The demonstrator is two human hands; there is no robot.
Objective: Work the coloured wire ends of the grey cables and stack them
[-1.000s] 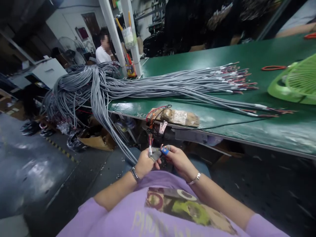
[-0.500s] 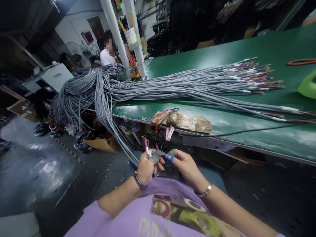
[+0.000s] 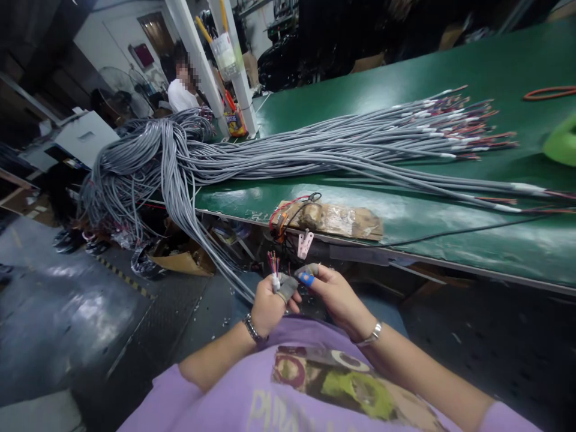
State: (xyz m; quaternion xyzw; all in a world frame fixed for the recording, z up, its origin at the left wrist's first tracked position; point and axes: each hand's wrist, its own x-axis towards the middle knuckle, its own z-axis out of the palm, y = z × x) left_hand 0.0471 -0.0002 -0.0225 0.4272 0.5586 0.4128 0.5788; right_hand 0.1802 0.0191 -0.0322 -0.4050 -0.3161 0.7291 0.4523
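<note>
My left hand (image 3: 272, 300) is closed round the end of a grey cable, with grey covers on its thumb and finger. Above that fist stick up a white sleeve (image 3: 275, 282) and several thin coloured wires (image 3: 272, 261). Pinched close beside it, my right hand (image 3: 330, 291) has a blue band (image 3: 306, 278) on the thumb and a grey cover on a finger. Its fingertips meet the left ones; what lies between them is too small to make out. Grey cables (image 3: 220, 264) run from the left hand up to the large bundle on the bench.
Across the green bench (image 3: 450, 234) lies a big bundle of grey cables (image 3: 288, 153) with stripped ends. At the near edge are a wooden board (image 3: 346, 221) and a pink clip (image 3: 305, 245). A white post (image 3: 236, 78) rises behind; another person (image 3: 182, 90) sits beyond it.
My right hand has come closer to the left, and the gap between their fingertips has narrowed. The wires above my left fist stand more upright. The camera view has shifted slightly.
</note>
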